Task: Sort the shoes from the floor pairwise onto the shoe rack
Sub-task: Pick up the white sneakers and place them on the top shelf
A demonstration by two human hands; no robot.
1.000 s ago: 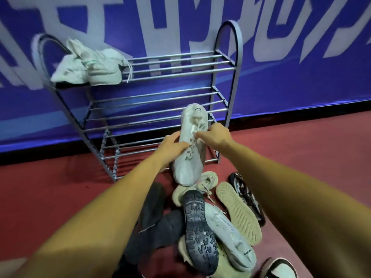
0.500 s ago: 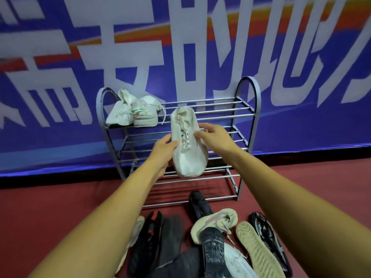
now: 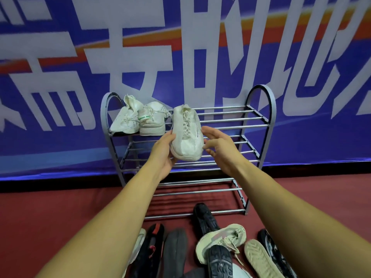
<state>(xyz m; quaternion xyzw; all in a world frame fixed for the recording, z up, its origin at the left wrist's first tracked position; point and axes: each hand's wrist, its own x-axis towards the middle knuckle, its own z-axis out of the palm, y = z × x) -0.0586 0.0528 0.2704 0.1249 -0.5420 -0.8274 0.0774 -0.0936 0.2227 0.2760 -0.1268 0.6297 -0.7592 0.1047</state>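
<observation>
At the top tier of the grey metal-bar shoe rack, head view: white lace-up mesh sneaker held heel-toward-camera, toe end over the top bars, just right of two white sneakers set side by side at the tier's left end. Left hand grips the sneaker's left side and sole — fingers closed on it. Right hand just beside it, fingers spread wide, holding nothing. Mixed black and beige shoes lie piled on the red floor before the rack.

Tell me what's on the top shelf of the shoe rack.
Two white sneakers sit together at the left end of the top shelf. The left hand holds a third white shoe, hiding the bars behind it.
</observation>
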